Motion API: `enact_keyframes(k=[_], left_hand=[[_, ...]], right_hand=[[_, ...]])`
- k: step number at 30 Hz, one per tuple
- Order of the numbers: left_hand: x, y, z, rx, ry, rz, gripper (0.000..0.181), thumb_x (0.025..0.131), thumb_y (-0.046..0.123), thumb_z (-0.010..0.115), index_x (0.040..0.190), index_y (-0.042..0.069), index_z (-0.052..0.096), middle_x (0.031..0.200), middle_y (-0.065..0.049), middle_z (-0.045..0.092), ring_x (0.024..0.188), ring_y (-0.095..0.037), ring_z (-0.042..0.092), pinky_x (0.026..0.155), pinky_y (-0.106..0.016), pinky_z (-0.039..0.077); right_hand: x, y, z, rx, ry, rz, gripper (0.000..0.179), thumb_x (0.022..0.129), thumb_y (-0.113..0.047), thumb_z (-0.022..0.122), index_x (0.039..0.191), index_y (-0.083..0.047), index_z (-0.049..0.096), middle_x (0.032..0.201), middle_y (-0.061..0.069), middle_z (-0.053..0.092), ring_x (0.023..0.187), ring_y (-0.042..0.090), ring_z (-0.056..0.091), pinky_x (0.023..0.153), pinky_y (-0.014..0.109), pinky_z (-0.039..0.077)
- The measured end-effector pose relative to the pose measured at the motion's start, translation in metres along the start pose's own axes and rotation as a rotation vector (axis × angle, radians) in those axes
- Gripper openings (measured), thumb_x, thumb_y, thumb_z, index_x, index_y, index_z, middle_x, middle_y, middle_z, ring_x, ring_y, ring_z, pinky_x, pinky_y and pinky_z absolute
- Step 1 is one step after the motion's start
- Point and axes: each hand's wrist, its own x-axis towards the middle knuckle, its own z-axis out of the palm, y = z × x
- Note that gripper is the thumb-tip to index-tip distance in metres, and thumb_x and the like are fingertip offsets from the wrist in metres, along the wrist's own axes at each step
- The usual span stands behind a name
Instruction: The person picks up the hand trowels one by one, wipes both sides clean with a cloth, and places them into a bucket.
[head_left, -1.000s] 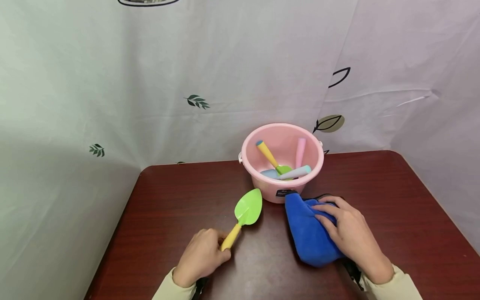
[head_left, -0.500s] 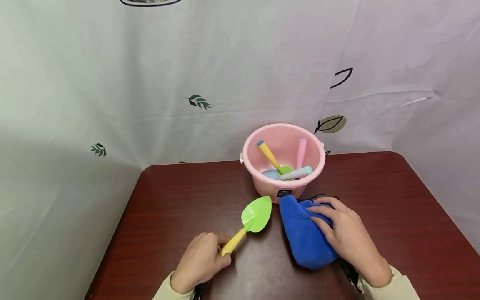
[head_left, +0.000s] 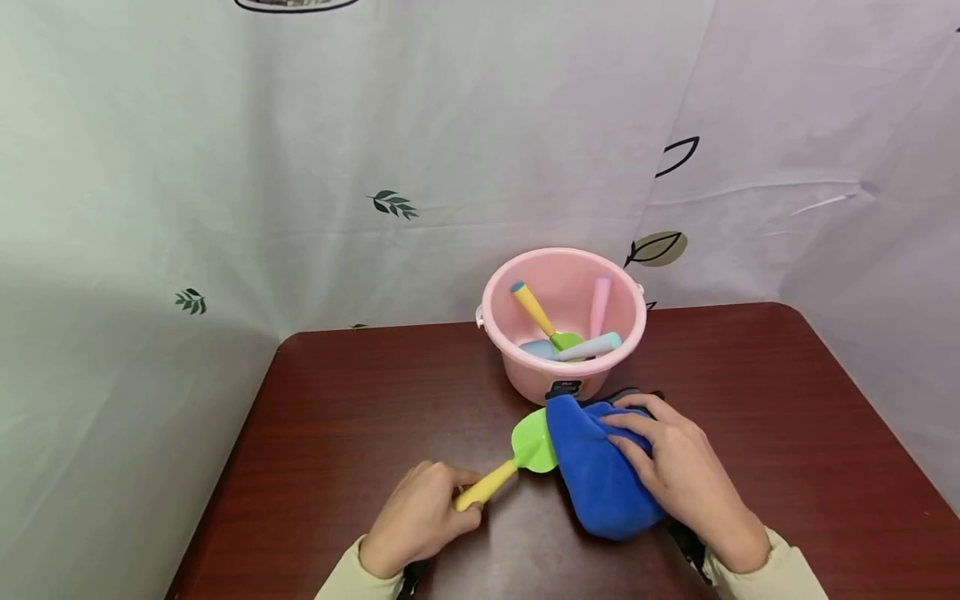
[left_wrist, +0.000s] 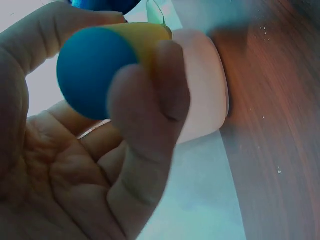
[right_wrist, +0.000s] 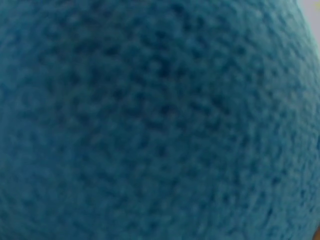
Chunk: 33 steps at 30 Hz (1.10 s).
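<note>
My left hand (head_left: 423,517) pinches the yellow handle of a toy trowel (head_left: 534,442) with a green blade; in the left wrist view the handle's blue end (left_wrist: 95,72) shows between thumb and fingers. The blade's tip is hidden against a blue plush cloth (head_left: 600,479). My right hand (head_left: 686,471) grips that cloth from the right, with its fingers bent over the top folds. Blue fabric (right_wrist: 160,120) fills the right wrist view. Just behind the cloth stands a pink bucket (head_left: 540,379) holding several toy garden tools, among them a yellow-handled green trowel (head_left: 534,308).
In the bucket also lie a grey-blue tool with a pale handle (head_left: 588,346) and a pink handle (head_left: 600,304). A dark strap (head_left: 637,393) lies behind the cloth. The reddish-brown table (head_left: 360,392) meets a patterned white curtain (head_left: 450,167) at its back edge.
The left hand and trowel have moved right, so the blade now meets the blue cloth. My right hand and the cloth have shifted left toward the trowel. The bucket has stayed put.
</note>
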Motion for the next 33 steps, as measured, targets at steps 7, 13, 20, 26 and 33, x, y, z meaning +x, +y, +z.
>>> enact_keyframes(k=[7, 13, 20, 26, 33], left_hand=[[0.003, -0.003, 0.003, -0.019, 0.015, -0.009, 0.014, 0.084, 0.013, 0.074, 0.097, 0.015, 0.080, 0.056, 0.020, 0.043, 0.049, 0.004, 0.035, 0.046, -0.017, 0.033], [0.003, -0.008, 0.007, -0.088, 0.032, -0.008, 0.020, 0.089, 0.017, 0.076, 0.107, 0.010, 0.079, 0.082, 0.006, 0.073, 0.060, 0.003, 0.047, 0.059, -0.019, 0.043], [0.007, -0.015, 0.011, -0.192, 0.063, -0.083, 0.025, 0.088, 0.019, 0.078, 0.113, 0.012, 0.078, 0.067, 0.012, 0.063, 0.050, 0.002, 0.038, 0.051, -0.019, 0.037], [0.008, -0.013, 0.014, -0.291, 0.081, -0.101, 0.023, 0.088, 0.022, 0.079, 0.110, 0.014, 0.079, 0.065, 0.012, 0.062, 0.046, 0.001, 0.042, 0.046, -0.020, 0.037], [0.009, -0.013, 0.014, -0.416, 0.068, -0.132, 0.022, 0.089, 0.025, 0.078, 0.109, 0.015, 0.079, 0.073, 0.009, 0.067, 0.046, -0.001, 0.043, 0.043, -0.020, 0.037]], right_hand=[[0.002, -0.004, 0.008, -0.005, -0.010, -0.038, 0.025, 0.079, -0.009, 0.083, 0.103, -0.016, 0.079, 0.112, 0.002, 0.065, 0.098, 0.019, 0.066, 0.077, 0.043, 0.057], [0.004, -0.008, 0.011, 0.002, -0.026, -0.034, 0.024, 0.079, -0.010, 0.084, 0.102, -0.016, 0.080, 0.112, 0.001, 0.065, 0.097, 0.018, 0.067, 0.077, 0.042, 0.057], [0.006, -0.014, 0.014, -0.010, -0.051, -0.045, 0.024, 0.080, -0.010, 0.084, 0.102, -0.017, 0.080, 0.113, 0.001, 0.064, 0.096, 0.018, 0.067, 0.076, 0.042, 0.057], [0.004, -0.018, 0.022, -0.050, -0.084, -0.062, 0.024, 0.080, -0.011, 0.085, 0.103, -0.015, 0.080, 0.113, 0.004, 0.064, 0.097, 0.020, 0.066, 0.078, 0.042, 0.057], [-0.001, -0.023, 0.038, -0.141, -0.092, -0.106, 0.024, 0.078, -0.012, 0.086, 0.102, -0.012, 0.080, 0.113, 0.010, 0.065, 0.100, 0.025, 0.064, 0.079, 0.042, 0.058]])
